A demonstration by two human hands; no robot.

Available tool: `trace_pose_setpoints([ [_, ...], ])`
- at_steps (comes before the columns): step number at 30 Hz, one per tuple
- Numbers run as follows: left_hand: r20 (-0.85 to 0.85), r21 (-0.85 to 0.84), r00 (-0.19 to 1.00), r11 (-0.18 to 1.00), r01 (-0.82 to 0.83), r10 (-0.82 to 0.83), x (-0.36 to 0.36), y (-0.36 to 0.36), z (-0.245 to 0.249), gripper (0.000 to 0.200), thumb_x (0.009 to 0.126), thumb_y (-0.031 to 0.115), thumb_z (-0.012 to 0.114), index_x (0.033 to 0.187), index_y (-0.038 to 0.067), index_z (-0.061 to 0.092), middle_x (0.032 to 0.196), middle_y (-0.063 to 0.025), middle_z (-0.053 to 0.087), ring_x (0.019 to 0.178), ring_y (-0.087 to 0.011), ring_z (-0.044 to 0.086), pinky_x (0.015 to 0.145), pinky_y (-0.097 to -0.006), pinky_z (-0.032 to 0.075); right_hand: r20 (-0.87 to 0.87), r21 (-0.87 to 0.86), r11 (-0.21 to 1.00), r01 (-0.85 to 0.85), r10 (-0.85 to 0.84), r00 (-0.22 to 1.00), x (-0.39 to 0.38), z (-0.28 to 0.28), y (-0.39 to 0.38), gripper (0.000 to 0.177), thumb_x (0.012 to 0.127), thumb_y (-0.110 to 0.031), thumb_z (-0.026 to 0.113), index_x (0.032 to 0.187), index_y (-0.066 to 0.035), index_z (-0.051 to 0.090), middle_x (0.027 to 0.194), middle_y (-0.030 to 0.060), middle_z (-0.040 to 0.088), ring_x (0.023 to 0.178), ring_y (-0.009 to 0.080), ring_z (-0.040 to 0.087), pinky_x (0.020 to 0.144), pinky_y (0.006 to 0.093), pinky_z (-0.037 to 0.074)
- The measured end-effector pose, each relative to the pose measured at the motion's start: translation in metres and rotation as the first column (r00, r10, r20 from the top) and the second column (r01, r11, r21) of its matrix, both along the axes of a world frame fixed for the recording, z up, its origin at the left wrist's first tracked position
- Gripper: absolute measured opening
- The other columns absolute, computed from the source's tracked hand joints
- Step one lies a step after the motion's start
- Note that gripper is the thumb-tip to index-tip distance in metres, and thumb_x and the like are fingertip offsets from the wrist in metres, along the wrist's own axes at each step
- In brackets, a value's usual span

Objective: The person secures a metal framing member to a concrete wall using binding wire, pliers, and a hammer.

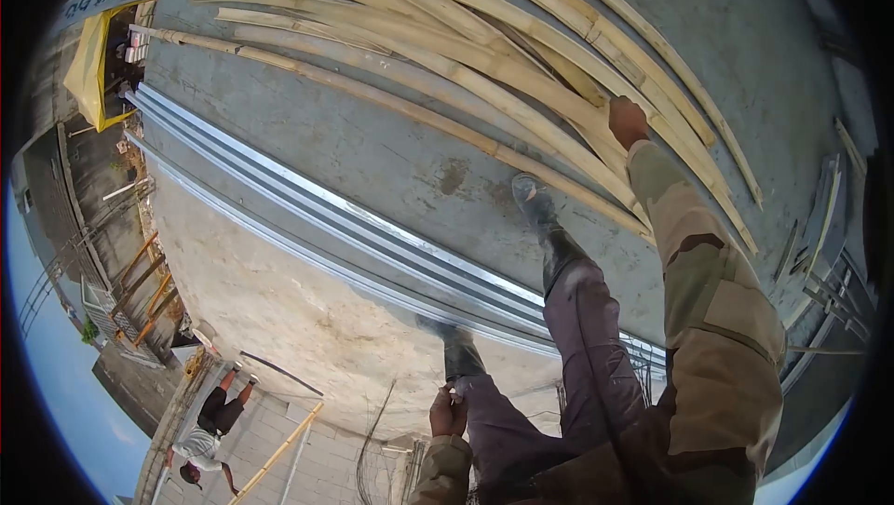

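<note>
Long split bamboo strips [484, 58] lie fanned over one another on the grey floor in the upper part of the view. My right hand [629, 121], in a camouflage sleeve, is closed at the edge of one strip near the pile's right side. My left hand [448, 414] is low in front of me beside my leg, with its fingers curled together. A small pale thing shows at its fingertips, too small to make out. A thinner bamboo pole [372, 94] lies along the pile's near side.
Shiny metal channels [354, 212] run diagonally between my feet and the bamboo. Another person [200, 444] is at the lower left by a block wall, near a yellow pole [279, 449]. Thin rods [377, 412] stand near my left hand. A yellow canopy [88, 72] is at the upper left.
</note>
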State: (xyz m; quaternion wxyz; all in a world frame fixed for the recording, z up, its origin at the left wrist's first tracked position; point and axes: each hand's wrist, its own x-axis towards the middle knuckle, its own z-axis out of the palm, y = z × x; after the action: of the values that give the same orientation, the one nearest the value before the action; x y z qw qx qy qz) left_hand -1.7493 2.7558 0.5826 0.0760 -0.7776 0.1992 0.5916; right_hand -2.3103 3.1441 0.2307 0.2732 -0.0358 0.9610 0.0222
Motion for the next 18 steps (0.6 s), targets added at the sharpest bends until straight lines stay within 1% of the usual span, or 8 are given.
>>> trace_pose_setpoints([
  [2, 0.002, 0.027, 0.999, 0.998, 0.053, -0.053, 0.001, -0.002, 0.005, 0.051, 0.109, 0.032, 0.053, 0.145, -0.003, 0.043, 0.073, -0.0010, 0.054, 0.075, -0.0140, 0.053, 0.109, -0.0458, 0.044, -0.207, 0.084, 0.991, 0.107, -0.087, 0.975, -0.038, 0.025, 0.032, 0.020, 0.094, -0.015, 0.058, 0.097, -0.004, 0.075, 0.098, 0.0210, 0.074, 0.093, 0.0420, 0.074, 0.081, 0.0516, 0.060],
  [4, 0.033, 0.009, 0.999, 1.000, 0.026, -0.026, 0.012, -0.004, 0.002, 0.047, 0.108, 0.034, 0.056, 0.139, -0.002, 0.051, 0.077, -0.0001, 0.060, 0.075, -0.0137, 0.057, 0.091, -0.0396, 0.051, -0.174, 0.058, 0.991, 0.117, -0.106, 0.979, -0.068, 0.065, 0.054, 0.024, 0.095, -0.026, 0.062, 0.099, -0.007, 0.076, 0.100, 0.0209, 0.075, 0.092, 0.0393, 0.073, 0.078, 0.0496, 0.059],
  [7, 0.000, 0.037, 1.000, 0.999, -0.005, 0.005, 0.037, -0.006, -0.014, 0.048, 0.108, 0.034, 0.056, 0.140, -0.002, 0.049, 0.078, 0.0002, 0.061, 0.077, -0.0133, 0.058, 0.095, -0.0397, 0.051, -0.092, -0.128, 0.992, 0.000, -0.012, 0.996, -0.043, 0.083, 0.039, 0.034, 0.095, -0.036, 0.063, 0.094, -0.004, 0.075, 0.094, 0.0225, 0.074, 0.088, 0.0413, 0.072, 0.080, 0.0531, 0.056],
  [10, 0.058, 0.073, 0.996, 0.995, -0.067, 0.063, 0.027, 0.000, -0.034, 0.056, 0.107, 0.031, 0.059, 0.150, 0.000, 0.041, 0.073, 0.0007, 0.055, 0.072, -0.0128, 0.055, 0.100, -0.0379, 0.050, 0.170, -0.256, 0.965, -0.060, 0.106, 0.980, 0.042, 0.042, -0.001, 0.036, 0.096, -0.038, 0.066, 0.099, -0.002, 0.073, 0.091, 0.0258, 0.072, 0.093, 0.0435, 0.070, 0.082, 0.0534, 0.056],
  [11, 0.055, 0.068, 0.998, 0.997, -0.027, 0.024, 0.013, 0.006, -0.032, 0.053, 0.107, 0.030, 0.058, 0.148, 0.000, 0.043, 0.073, 0.0006, 0.055, 0.072, -0.0130, 0.056, 0.101, -0.0385, 0.049, 0.286, -0.270, 0.962, -0.036, 0.115, 0.951, 0.072, 0.024, -0.017, 0.038, 0.094, -0.034, 0.069, 0.107, 0.001, 0.070, 0.107, 0.0268, 0.071, 0.102, 0.0450, 0.068, 0.086, 0.0534, 0.055],
  [13, 0.070, 0.068, 0.997, 0.997, 0.027, -0.032, 0.006, 0.006, -0.018, 0.051, 0.107, 0.028, 0.058, 0.147, 0.000, 0.044, 0.073, 0.0006, 0.055, 0.072, -0.0131, 0.057, 0.101, -0.0392, 0.049, 0.123, -0.217, 0.972, -0.092, 0.120, 0.985, 0.135, -0.027, -0.042, 0.059, 0.090, -0.034, 0.075, 0.130, 0.004, 0.054, 0.134, 0.0214, 0.058, 0.123, 0.0438, 0.059, 0.099, 0.0574, 0.052],
  [16, -0.005, -0.017, 1.000, 1.000, -0.012, 0.012, 0.015, -0.007, -0.004, 0.034, 0.109, 0.028, 0.054, 0.127, 0.000, 0.059, 0.078, -0.0017, 0.063, 0.078, -0.0137, 0.060, 0.102, -0.0437, 0.051, -0.227, -0.067, 0.991, 0.117, -0.129, 0.965, 0.166, -0.056, -0.092, 0.060, 0.088, -0.035, 0.076, 0.130, 0.001, 0.054, 0.132, 0.0214, 0.057, 0.123, 0.0394, 0.058, 0.102, 0.0591, 0.049],
  [18, 0.038, -0.001, 0.999, 1.000, 0.010, -0.010, 0.033, -0.019, 0.015, 0.031, 0.109, 0.025, 0.054, 0.126, -0.001, 0.059, 0.077, -0.0021, 0.062, 0.078, -0.0141, 0.060, 0.104, -0.0466, 0.050, -0.126, 0.077, 0.986, 0.149, -0.138, 0.982, 0.158, -0.085, -0.098, 0.036, 0.092, -0.030, 0.070, 0.114, -0.005, 0.057, 0.118, 0.0162, 0.066, 0.114, 0.0343, 0.063, 0.094, 0.0536, 0.051],
])
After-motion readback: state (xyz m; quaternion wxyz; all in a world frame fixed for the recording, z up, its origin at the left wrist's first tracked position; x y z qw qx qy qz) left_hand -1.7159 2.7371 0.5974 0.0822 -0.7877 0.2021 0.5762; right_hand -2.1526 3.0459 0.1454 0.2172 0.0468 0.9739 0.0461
